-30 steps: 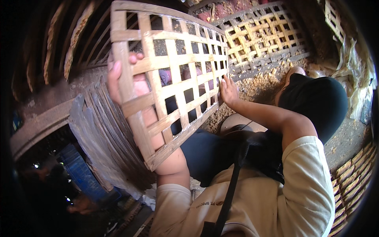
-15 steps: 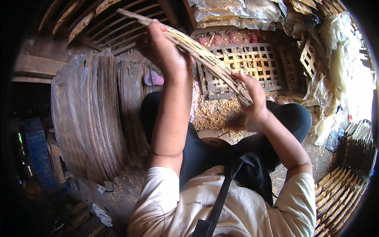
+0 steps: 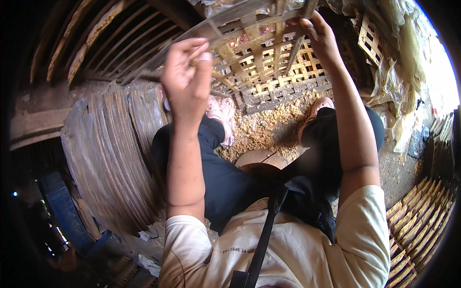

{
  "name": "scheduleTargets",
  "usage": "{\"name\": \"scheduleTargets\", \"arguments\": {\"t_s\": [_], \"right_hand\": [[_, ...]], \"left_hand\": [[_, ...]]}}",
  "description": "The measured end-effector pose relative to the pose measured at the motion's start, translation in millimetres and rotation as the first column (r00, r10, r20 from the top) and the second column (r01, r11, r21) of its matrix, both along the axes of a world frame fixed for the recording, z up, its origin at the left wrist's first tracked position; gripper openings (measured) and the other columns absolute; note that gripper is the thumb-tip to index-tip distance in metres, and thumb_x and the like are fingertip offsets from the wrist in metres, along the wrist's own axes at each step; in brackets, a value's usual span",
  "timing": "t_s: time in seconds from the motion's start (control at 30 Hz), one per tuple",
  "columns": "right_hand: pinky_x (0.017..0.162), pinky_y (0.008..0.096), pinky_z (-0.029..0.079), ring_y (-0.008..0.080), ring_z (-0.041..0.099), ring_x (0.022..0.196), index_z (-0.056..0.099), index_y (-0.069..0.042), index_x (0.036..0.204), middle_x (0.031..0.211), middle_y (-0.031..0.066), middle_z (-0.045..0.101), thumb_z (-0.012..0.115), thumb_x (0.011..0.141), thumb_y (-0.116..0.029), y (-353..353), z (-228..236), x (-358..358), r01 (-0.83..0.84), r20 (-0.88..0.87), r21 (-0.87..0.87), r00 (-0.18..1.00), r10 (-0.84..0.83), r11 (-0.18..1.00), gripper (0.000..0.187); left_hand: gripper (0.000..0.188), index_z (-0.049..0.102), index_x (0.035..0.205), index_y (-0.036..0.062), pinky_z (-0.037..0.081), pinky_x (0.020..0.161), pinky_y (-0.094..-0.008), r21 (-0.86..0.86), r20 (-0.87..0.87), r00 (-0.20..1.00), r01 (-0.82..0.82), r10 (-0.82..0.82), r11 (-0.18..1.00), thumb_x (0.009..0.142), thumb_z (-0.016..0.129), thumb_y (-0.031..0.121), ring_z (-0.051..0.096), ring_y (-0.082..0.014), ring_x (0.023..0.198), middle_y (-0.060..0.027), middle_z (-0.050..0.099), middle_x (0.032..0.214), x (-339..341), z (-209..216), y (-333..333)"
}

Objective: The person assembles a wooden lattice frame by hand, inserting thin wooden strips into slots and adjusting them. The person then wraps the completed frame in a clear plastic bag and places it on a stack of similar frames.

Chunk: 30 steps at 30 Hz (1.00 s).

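A slatted wooden lattice rack [image 3: 225,28] is raised in front of me, blurred by motion. My right hand [image 3: 322,41] grips its right-hand edge bar, with the thumb and fingers closed on it. My left hand [image 3: 186,79] is lifted before the rack's left part. Its fingers are curled in towards the thumb, and a small yellowish bit shows between them, too unclear to name. Behind and below, a second woven lattice rack [image 3: 288,82] lies on the floor, partly covered from view by the raised one.
Yellowish crumbs [image 3: 261,127] cover the floor between my pink shoes [image 3: 221,115]. A stack of plastic-wrapped flat boards [image 3: 115,153] stands at my left, beside a blue crate [image 3: 67,209]. Crumpled plastic sheets [image 3: 408,96] hang at the right. Slatted racks [image 3: 422,221] sit at the lower right.
The rack, seen edge-on between both hands before, has turned so its lattice face shows. My right hand has moved up along with it; my left hand has come lower, off its edge.
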State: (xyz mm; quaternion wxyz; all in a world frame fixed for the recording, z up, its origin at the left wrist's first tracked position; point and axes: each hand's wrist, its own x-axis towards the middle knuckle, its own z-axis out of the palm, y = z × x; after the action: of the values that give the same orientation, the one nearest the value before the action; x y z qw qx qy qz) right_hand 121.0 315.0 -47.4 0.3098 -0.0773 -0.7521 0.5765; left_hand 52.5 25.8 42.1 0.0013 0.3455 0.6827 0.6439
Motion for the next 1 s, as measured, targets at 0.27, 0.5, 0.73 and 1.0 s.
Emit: {"name": "scheduleTargets", "arguments": {"t_s": [0.27,0.5,0.73,1.0], "right_hand": [[0.077,0.0248,0.046,0.0092,0.056,0.087,0.054,-0.006,0.115,0.093,0.0,0.061,0.047,0.099,-0.01,-5.9,19.4,-8.2,-0.075,0.122,-0.134,0.988,0.091,0.988,0.018],[0.079,0.0247,0.045,0.0065,0.054,0.088,0.056,-0.002,0.11,0.095,0.0,0.063,0.055,0.099,-0.024,0.5,-47.7,-21.9,0.009,0.015,0.009,1.0,-0.009,1.0,0.025],[0.088,0.0456,0.047,0.0414,0.06,0.102,0.041,-0.006,0.136,0.108,0.0252,0.062,0.057,0.092,-0.031,-5.4,-174.7,21.9,0.135,0.707,0.433,0.562,-0.429,0.891,0.054],[0.116,0.04,0.012,0.0355,0.015,0.144,0.018,0.002,0.148,0.154,0.023,0.019,0.032,0.1,-0.045,-70.5,-2.3,-53.9,0.667,-0.458,0.29,0.727,-0.512,0.686,0.068]], "left_hand": [[0.051,0.054,0.124,0.0038,0.043,0.091,-0.0378,-0.04,-0.873,0.371,-0.702,0.317,0.711,0.078,0.072,0.017,0.057,-0.027,0.102,-0.0144,0.062,0.113,-35.1,37.5,-19.5],[0.036,0.064,0.102,0.0144,0.047,0.073,-0.0407,-0.439,-0.687,0.698,-0.621,0.203,0.65,0.077,0.073,0.039,0.064,-0.0314,0.081,-0.009,0.069,0.09,-61.7,13.4,-30.9],[0.036,0.065,0.1,0.0169,0.047,0.073,-0.0416,-0.392,-0.71,0.671,-0.63,0.215,0.67,0.073,0.075,0.039,0.064,-0.0313,0.083,-0.0078,0.069,0.087,-63.2,7.4,-23.5],[0.038,0.064,0.102,0.0182,0.047,0.072,-0.0417,-0.407,-0.731,0.641,-0.687,0.237,0.602,0.072,0.076,0.036,0.063,-0.031,0.084,-0.0085,0.068,0.086,-50.5,13.5,-29.3]]}}
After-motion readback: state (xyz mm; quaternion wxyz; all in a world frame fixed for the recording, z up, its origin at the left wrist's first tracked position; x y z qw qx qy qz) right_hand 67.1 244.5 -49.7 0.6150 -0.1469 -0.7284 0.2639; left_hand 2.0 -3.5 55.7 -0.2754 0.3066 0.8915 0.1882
